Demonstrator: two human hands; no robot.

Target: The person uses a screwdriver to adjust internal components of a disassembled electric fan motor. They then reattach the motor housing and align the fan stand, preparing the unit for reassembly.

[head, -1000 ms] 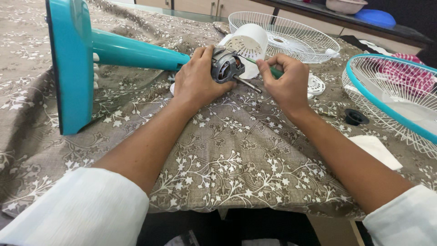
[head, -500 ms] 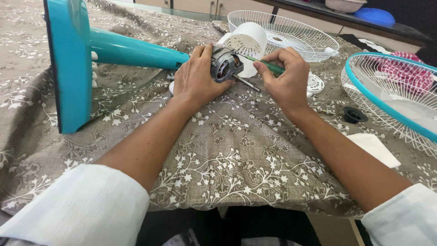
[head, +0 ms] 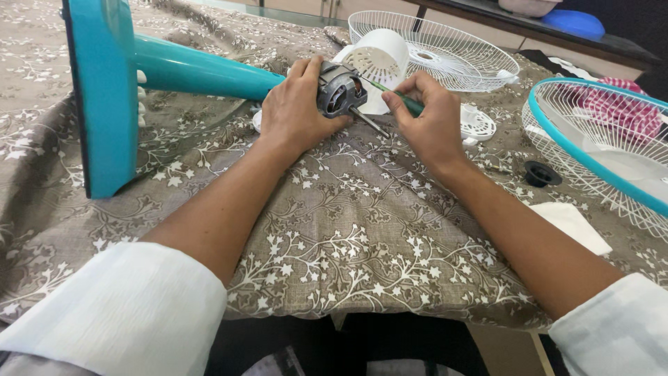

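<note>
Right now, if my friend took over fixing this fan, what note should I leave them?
Left hand: holds the fan motor steady at the end of the teal fan stand, which lies on the cloth.
Right hand: grips a green screwdriver, tip at the motor.
Done: both grilles and the white motor cover are off, lying nearby.
Left: motor work is unfinished; black cap lies loose.

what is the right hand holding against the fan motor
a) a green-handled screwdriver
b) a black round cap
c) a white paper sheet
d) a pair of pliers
a: the right hand grips a green-handled screwdriver pointed into the fan motor, which the left hand steadies.
</note>
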